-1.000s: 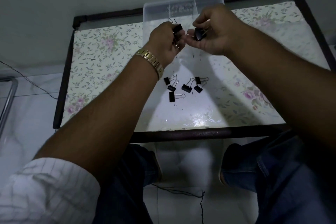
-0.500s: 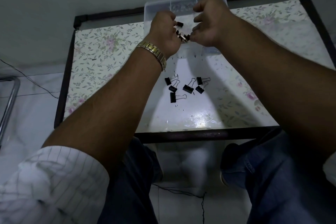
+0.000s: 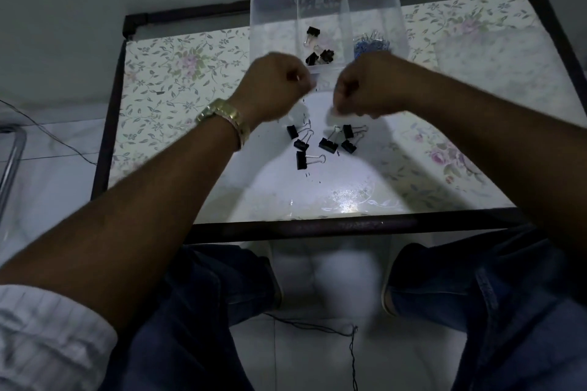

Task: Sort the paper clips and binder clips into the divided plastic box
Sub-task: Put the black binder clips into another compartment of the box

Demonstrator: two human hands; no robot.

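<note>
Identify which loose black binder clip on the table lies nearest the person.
The black binder clip at the bottom left of the cluster, its silver wire handle pointing right. The other five loose clips all lie farther up the floral table, closer to the hands.

We see three black metal binder clips [image 3: 318,51] in the clear divided plastic box's [image 3: 270,25] middle compartment, blue paper clips [image 3: 371,43] right, six black clips [image 3: 320,144] loose on the tabletop

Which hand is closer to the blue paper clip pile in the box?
Right. The right hand sits just in front of the blue paper clip pile in the box's right compartment; the left hand is further left, beyond the middle compartment.
</note>
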